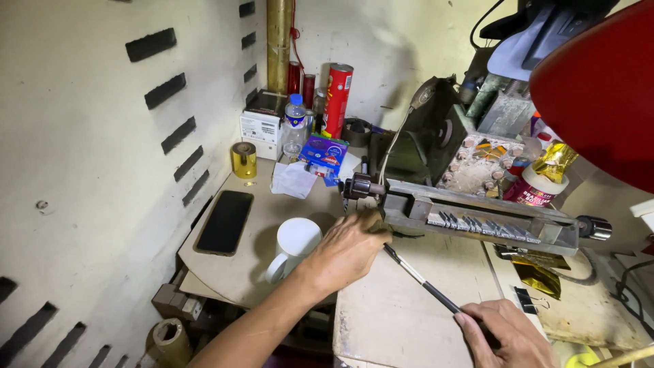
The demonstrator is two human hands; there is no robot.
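My left hand [345, 251] rests with curled fingers against the left end of a grey metal clamp bar [477, 217] that holds a row of small metal type pieces [480, 225]. My right hand [505, 335], at the lower right, grips the handle of a thin black brush [417, 275]. The brush slants up to the left, and its tip lies under the bar beside my left hand. A knob [359, 185] sticks out at the bar's left end, another knob [594, 227] at its right end.
A white mug [294, 246] and a dark phone [225, 221] lie on the board to the left. Behind stand a gold foil roll [243, 159], a water bottle [294, 118], a red tube can [337, 99] and boxes. A red lamp shade [599, 88] overhangs the press at the right.
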